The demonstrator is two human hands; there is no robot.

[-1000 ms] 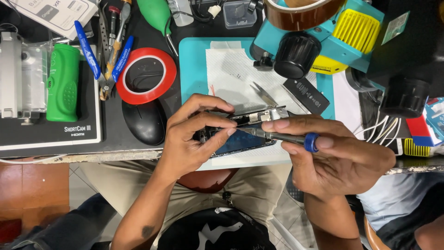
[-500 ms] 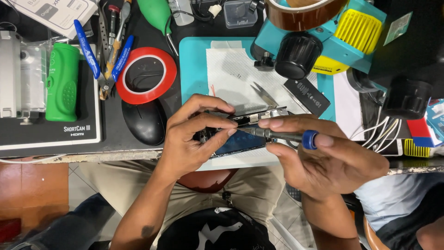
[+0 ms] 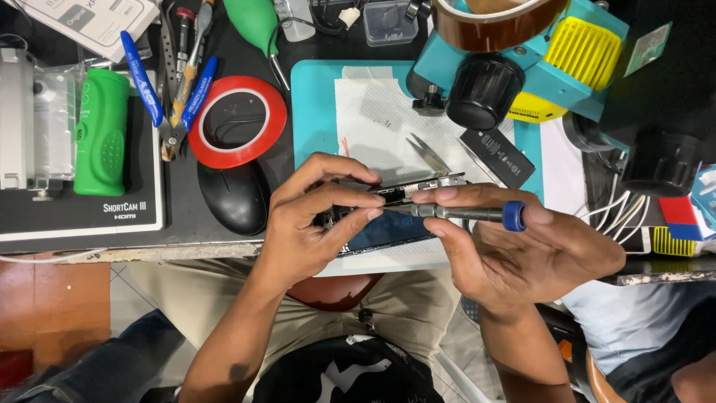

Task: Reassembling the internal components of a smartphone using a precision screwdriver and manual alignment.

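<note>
A left hand (image 3: 309, 227) pinches an opened phone (image 3: 388, 224) by its edges, fingertips closed on the frame, while the right hand (image 3: 522, 250) grips a slim screwdriver (image 3: 466, 213) with a blue cap, thumb and forefinger closed on its shaft — the tip meets the phone's upper edge just beside the left fingertips. The phone is held tilted over the near edge of a teal work mat (image 3: 313, 112). Just beyond the grip lie tweezers (image 3: 427, 154) and a flat black battery (image 3: 497, 157) on white paper (image 3: 373, 119). Left of the holding hand sits a black mouse (image 3: 235, 195), then a red tape ring (image 3: 237, 122) — farther off, a green cylinder (image 3: 101, 130). Beyond the right hand stands a teal-and-yellow microscope (image 3: 537, 63).
</note>
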